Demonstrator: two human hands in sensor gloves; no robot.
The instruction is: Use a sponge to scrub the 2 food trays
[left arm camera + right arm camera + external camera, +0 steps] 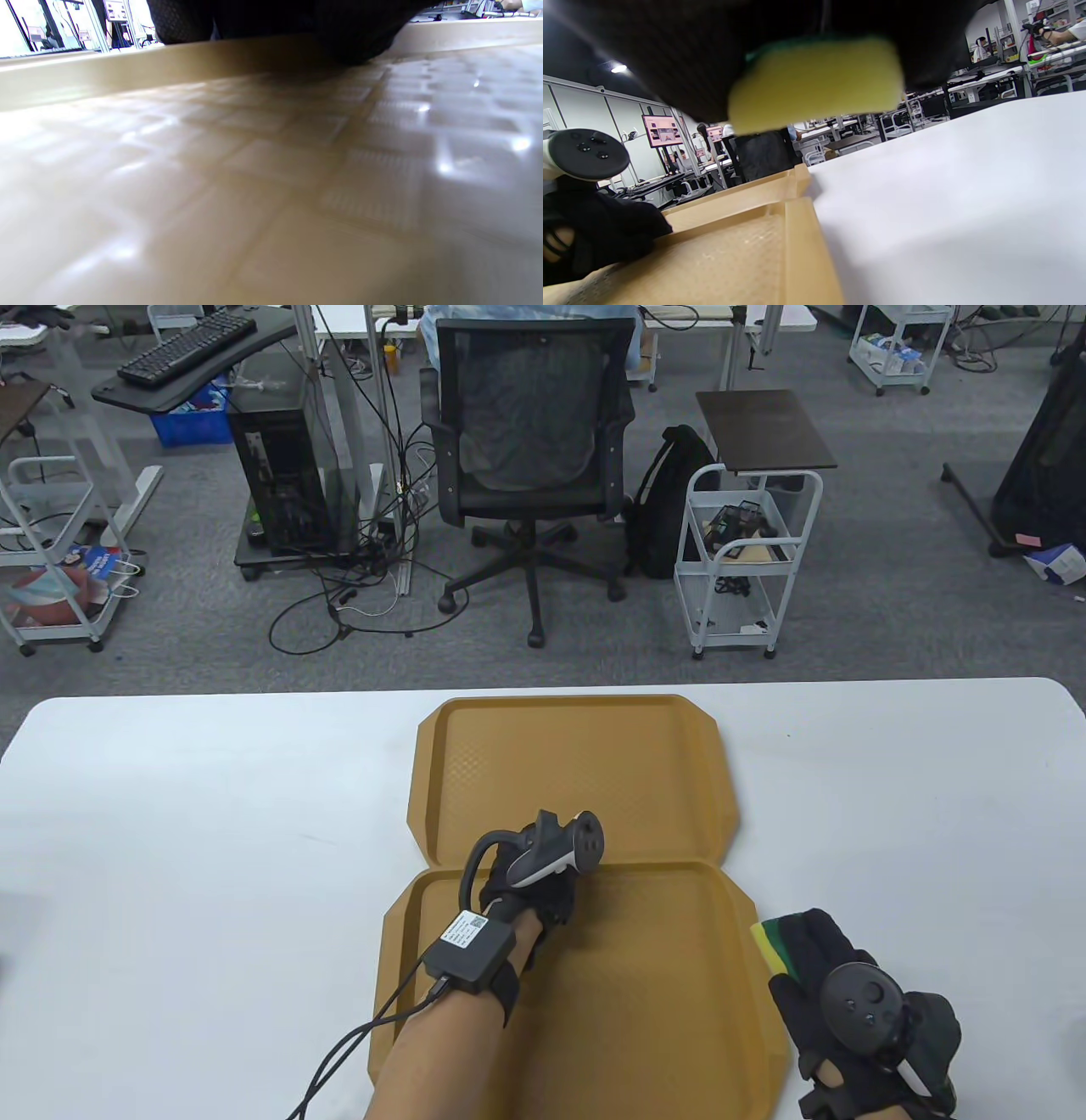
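Note:
Two tan food trays lie end to end on the white table [212,857]: the far tray [577,772] and the near tray [662,1001]. My left hand [564,891] rests on the near tray's floor by its far rim, fingers mostly hidden under the tracker. In the left wrist view the fingers [352,46] touch the textured tray floor [271,169]. My right hand [793,954] hovers just right of the near tray and grips a yellow-and-green sponge [768,946]. In the right wrist view the sponge [814,80] is held above the table beside the tray rim [801,245].
Beyond the table's far edge stand a black office chair [530,449], a white cart [747,560] and a backpack [670,500]. White tabletop stretches to the left and right of the trays.

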